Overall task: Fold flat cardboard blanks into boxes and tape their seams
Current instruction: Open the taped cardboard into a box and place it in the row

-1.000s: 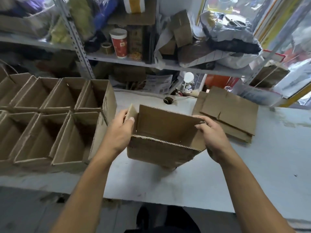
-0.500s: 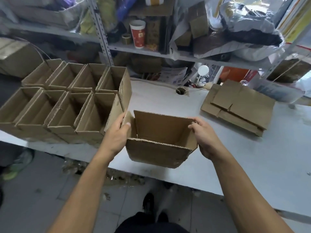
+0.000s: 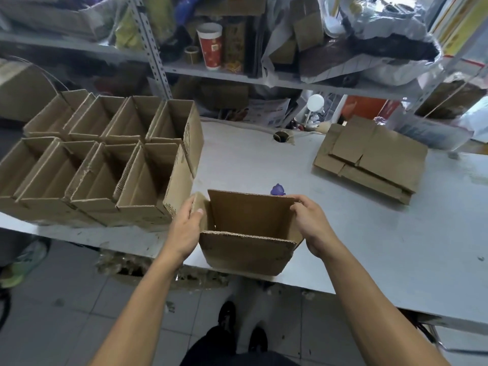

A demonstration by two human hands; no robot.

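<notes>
Both hands, left hand and right hand, grip the opened box; it probably goes next beside the finished boxes at left.

A pale grey worktop with a round cable hole stands over a floor of light grey tiles, and behind it a grey metal shelf rack sags with bags, a red paper cup and clutter, daylight entering at far right.
</notes>
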